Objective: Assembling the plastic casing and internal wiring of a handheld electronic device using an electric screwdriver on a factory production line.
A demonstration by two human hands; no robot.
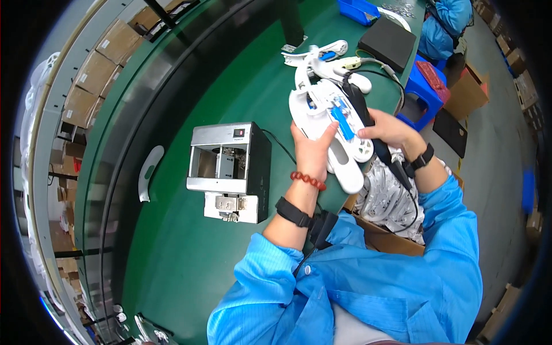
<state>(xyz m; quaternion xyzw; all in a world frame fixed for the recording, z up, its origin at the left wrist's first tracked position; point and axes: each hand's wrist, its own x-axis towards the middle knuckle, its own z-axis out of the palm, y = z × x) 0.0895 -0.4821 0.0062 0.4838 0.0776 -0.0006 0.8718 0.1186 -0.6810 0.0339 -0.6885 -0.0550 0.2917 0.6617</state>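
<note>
Left hand (313,150) grips white casings (303,110) with blue insert (343,124), over green table (172,247); right hand (392,129) holds their edge. Metal machine (218,135): small print under switch (239,133). Cartons (119,39) bear labels (105,43).

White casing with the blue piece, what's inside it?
A long blue piece lies in the open white casing, with smaller blue bits just above it in the view. Whatever sits beneath the blue piece is covered.

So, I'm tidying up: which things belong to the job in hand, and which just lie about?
Likely the job: white parts held by left hand and right hand; blue strip.
Apparently lying about: silver machine; curved white piece; blue tray; black box.
</note>
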